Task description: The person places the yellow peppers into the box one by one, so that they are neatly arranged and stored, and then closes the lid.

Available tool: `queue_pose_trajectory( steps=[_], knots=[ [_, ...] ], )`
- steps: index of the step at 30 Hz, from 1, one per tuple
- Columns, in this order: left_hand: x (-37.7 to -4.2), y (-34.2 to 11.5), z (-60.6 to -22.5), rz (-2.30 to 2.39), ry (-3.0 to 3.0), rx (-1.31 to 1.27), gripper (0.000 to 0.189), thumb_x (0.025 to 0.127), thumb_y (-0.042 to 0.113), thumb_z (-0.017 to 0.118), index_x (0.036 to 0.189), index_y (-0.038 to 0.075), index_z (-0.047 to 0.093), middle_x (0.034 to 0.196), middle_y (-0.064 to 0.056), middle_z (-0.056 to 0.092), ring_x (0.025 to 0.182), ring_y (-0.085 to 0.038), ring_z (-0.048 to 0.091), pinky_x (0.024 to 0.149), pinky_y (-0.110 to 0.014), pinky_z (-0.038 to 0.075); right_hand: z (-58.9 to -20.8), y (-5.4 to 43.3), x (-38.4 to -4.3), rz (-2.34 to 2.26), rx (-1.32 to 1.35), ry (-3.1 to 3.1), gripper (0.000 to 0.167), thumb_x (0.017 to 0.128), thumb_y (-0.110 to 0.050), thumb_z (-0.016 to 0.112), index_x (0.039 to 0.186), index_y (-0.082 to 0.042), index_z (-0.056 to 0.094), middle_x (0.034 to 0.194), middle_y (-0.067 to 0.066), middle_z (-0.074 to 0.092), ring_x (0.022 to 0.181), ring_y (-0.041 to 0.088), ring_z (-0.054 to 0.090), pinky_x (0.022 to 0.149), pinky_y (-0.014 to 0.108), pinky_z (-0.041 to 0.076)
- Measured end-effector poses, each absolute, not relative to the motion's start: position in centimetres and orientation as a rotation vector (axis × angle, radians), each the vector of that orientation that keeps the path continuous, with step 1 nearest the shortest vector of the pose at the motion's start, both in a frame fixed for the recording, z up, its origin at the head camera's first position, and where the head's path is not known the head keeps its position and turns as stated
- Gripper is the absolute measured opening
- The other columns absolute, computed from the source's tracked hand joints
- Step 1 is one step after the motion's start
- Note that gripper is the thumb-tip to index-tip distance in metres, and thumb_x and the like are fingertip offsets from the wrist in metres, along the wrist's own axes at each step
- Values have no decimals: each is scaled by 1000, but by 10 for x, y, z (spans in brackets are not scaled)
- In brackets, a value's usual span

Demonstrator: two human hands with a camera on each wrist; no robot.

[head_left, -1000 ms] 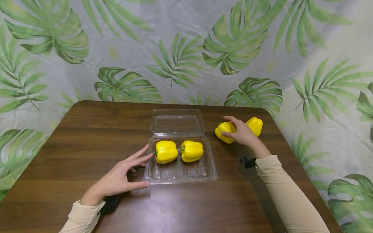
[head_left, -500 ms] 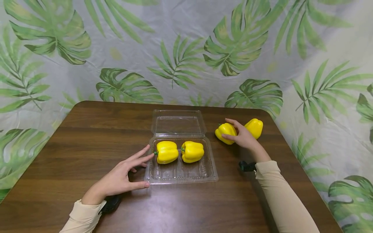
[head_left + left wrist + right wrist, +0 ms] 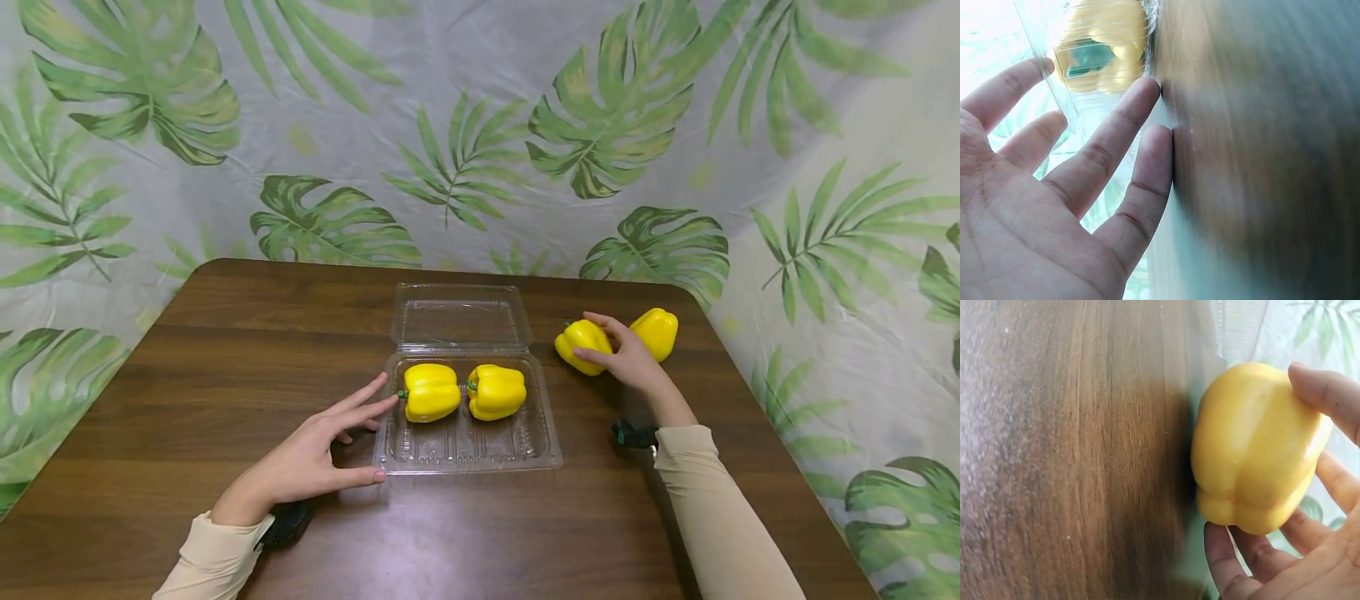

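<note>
My right hand [image 3: 628,352] grips a yellow bell pepper [image 3: 1257,450] at the table's right side, thumb on one side and fingertips round its end. In the head view its green stem points away from the hand. Behind that hand lies another yellow bell pepper [image 3: 656,333], partly covered by it. Two more yellow bell peppers, one on the left [image 3: 431,393] and one on the right [image 3: 497,392], lie in the back half of a clear plastic clamshell container [image 3: 468,465]. Fingers spread, my left hand [image 3: 307,454] touches the container's left edge, with two fingertips at the tabletop in the left wrist view.
The container's hinged lid [image 3: 461,317] lies folded back toward the far edge of the dark wooden table [image 3: 225,375]. Behind the table hangs a pale cloth [image 3: 480,150] printed with green leaves.
The right forearm and sleeve have shifted a little to the left, while the right hand stays round the same bell pepper. The left hand and the container keep their places; the head view has tilted slightly.
</note>
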State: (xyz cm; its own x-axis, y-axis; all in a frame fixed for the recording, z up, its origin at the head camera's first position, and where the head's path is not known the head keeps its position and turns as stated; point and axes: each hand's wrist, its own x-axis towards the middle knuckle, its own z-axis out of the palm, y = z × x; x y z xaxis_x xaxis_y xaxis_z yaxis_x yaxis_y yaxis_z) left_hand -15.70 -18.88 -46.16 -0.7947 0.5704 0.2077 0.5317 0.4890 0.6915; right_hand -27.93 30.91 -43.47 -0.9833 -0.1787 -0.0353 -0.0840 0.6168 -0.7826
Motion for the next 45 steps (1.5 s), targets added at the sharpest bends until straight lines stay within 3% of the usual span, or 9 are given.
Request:
queue_pose_trajectory(
  steps=[14,24,28,36,45],
  knots=[
    [-158,-189,-463,1204,2669,995,90,88,43,90,164,18,48,180,-8,25,123,-10,70,88,-35,57,-427,304,-269,-1352,-205,2693,81,103,-38,75,169,-16,35,169,20,42,148,45,47,120,63,40],
    [-158,-189,-461,1211,2663,991,89,89,43,89,164,18,48,180,-8,24,123,-10,70,88,-35,57,-407,287,-253,-1440,-236,2634,78,101,-38,77,168,-24,39,167,14,46,144,41,53,116,58,45],
    [-158,-189,-461,1210,2668,991,89,88,43,89,164,19,48,180,-8,25,123,-10,70,88,-35,57,-401,280,-246,-1475,-260,2613,75,101,-36,78,166,-24,42,167,11,47,144,39,54,114,51,49],
    [-158,-189,-461,1209,2667,980,89,89,44,89,164,20,48,180,-7,24,124,-10,70,89,-36,57,-393,270,-236,-1521,-345,2585,74,101,-29,78,165,-22,43,167,11,46,144,37,54,99,21,53],
    [-157,-189,-461,1206,2658,972,89,89,44,89,164,20,47,181,-7,24,124,-12,70,89,-35,57,-387,256,-225,-1516,-427,2562,73,100,-26,80,163,-20,44,164,8,50,141,35,57,97,20,55]
  ],
)
